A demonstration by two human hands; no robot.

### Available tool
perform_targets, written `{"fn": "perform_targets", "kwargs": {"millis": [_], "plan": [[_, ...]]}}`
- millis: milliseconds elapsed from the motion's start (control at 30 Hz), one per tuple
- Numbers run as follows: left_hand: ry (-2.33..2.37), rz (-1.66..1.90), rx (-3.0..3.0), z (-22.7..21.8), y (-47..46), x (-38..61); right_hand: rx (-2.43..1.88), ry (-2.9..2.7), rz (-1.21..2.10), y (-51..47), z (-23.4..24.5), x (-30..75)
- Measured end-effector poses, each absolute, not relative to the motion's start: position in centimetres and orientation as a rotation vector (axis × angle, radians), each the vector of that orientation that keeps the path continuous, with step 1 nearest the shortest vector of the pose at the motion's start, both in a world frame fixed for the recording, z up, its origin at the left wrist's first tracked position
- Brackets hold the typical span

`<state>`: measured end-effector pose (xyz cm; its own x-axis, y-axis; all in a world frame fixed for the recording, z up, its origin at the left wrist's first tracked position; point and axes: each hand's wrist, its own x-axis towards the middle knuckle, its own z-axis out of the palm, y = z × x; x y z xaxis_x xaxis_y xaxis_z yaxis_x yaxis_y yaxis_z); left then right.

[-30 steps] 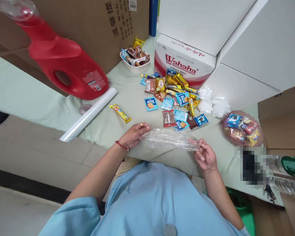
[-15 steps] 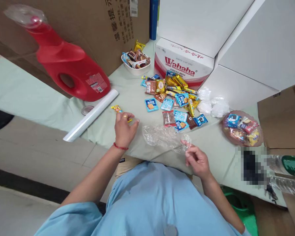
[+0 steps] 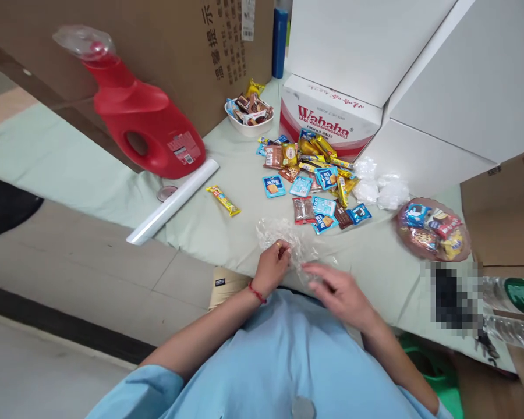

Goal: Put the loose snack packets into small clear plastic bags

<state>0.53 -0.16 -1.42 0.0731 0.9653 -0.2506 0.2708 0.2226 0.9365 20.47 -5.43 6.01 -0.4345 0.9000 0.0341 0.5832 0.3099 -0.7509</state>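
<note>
A crumpled sheet of clear plastic wrap (image 3: 283, 233) lies near the front edge of the pale green table cloth (image 3: 227, 227). My left hand (image 3: 271, 266), with a red thread on its wrist, pinches the wrap's near edge. My right hand (image 3: 338, 291) holds the wrap's other end, fingers curled round it and pointing left. A yellow snack bar (image 3: 223, 200) lies alone to the left. Behind the wrap sits a pile of wrapped snacks (image 3: 314, 174) in blue, yellow and brown packets.
A red detergent jug (image 3: 146, 125) stands at the back left, a white roll (image 3: 173, 201) lying before it. A white bowl of snacks (image 3: 250, 112), a Wahaha carton (image 3: 329, 119) and white boxes stand behind. A wrapped plate of snacks (image 3: 432, 231) sits right.
The wrap, stretched wide between both hands a second ago, is now bunched up. My left hand reached left toward the yellow bar, then came back to the wrap; my right hand moved left.
</note>
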Motion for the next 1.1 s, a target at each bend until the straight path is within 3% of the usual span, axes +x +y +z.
{"fn": "perform_targets", "kwargs": {"millis": [100, 167, 300, 467, 600, 733, 933, 1100], "plan": [[1.404, 0.843, 1.467, -1.1, -0.9, 0.8, -1.632, -1.773, 0.567, -3.7, 7.4, 21.9], [1.335, 0.874, 1.590, -0.6, -1.3, 1.1, -1.681, -1.819, 0.406, -1.7, 6.5, 21.9], [1.172, 0.933, 1.657, 0.1, -1.3, 0.5, -1.722, -2.027, 0.714, 1.9, 2.5, 20.7], [1.188, 1.081, 1.369, -0.8, -1.9, -4.4, -1.599, -1.578, 1.103, 2.9, 0.1, 21.3], [1.411, 1.005, 1.116, -2.2, -3.6, -9.8, -1.593, -1.262, 1.162, 2.2, -0.1, 23.2], [1.582, 0.865, 1.310, -1.4, -4.3, -12.5, -1.649, -1.268, 1.185, 1.1, -0.9, 23.6], [1.491, 0.728, 2.213, 1.3, -2.4, -6.9, -1.670, -1.344, 1.118, 0.3, -0.3, 22.4], [1.464, 0.672, 2.175, -1.2, 1.3, -2.7, -1.699, -1.350, 1.120, -0.2, -0.4, 23.7]]}}
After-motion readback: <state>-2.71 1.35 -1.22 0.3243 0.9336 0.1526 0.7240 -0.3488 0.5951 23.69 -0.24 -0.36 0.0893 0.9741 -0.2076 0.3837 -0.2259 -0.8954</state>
